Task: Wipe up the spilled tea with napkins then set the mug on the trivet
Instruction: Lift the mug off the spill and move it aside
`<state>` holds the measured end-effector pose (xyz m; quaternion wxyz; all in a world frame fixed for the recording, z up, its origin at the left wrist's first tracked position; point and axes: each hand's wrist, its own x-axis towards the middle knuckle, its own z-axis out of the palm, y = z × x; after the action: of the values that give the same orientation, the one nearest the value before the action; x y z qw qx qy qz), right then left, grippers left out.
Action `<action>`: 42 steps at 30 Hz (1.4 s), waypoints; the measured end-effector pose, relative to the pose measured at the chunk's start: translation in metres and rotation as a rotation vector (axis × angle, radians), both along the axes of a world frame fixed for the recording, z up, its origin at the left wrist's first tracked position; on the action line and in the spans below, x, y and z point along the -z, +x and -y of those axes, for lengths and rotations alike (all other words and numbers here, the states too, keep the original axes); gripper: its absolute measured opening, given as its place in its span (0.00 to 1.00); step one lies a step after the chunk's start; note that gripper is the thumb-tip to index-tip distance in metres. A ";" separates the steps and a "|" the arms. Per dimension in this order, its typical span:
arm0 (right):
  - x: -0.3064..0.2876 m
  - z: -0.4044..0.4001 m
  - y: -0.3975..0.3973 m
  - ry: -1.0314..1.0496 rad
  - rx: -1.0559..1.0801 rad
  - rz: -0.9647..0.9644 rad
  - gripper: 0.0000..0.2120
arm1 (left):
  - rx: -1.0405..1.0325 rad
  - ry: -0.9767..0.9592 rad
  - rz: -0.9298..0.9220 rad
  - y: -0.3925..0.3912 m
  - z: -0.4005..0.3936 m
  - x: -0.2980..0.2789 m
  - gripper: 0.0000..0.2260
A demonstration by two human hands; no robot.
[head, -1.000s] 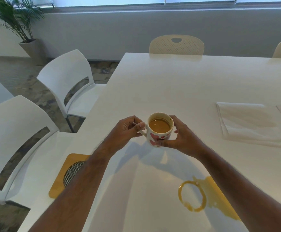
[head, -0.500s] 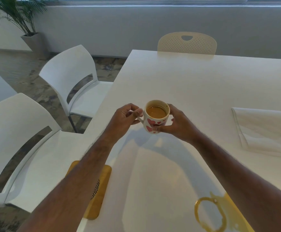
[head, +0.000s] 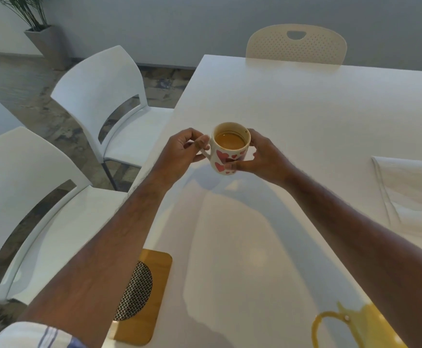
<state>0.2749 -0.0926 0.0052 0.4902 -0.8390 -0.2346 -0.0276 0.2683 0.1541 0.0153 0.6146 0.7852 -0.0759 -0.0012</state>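
Note:
A white mug [head: 226, 156] with red hearts, filled with tea, is held above the white table [head: 292, 101]. My left hand [head: 183, 153] pinches its handle and my right hand [head: 260, 156] wraps its far side. A wooden trivet [head: 152, 300] with a woven round centre lies near the table's left front edge, partly under my left forearm. Spilled tea [head: 360, 325], a yellow ring with a puddle, sits at the bottom right. White napkins [head: 411, 194] lie folded at the right.
Two white chairs [head: 99, 101] stand along the table's left side, and a cream perforated chair [head: 296, 45] at its far end. A potted plant [head: 44, 33] stands in the far left corner.
The mug and both hands have stayed together and the mug has lifted slightly while the view shifted right and down. The trivet shows more fully; the spill has slid toward the bottom right.

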 end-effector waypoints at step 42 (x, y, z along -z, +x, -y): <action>0.042 -0.022 0.047 -0.090 -0.009 -0.044 0.39 | -0.086 0.010 -0.086 0.039 -0.014 0.046 0.11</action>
<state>0.3218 -0.0706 -0.0363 0.4573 -0.8594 -0.2288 0.0036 0.3073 0.1682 -0.0304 0.6127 0.7901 -0.0156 -0.0090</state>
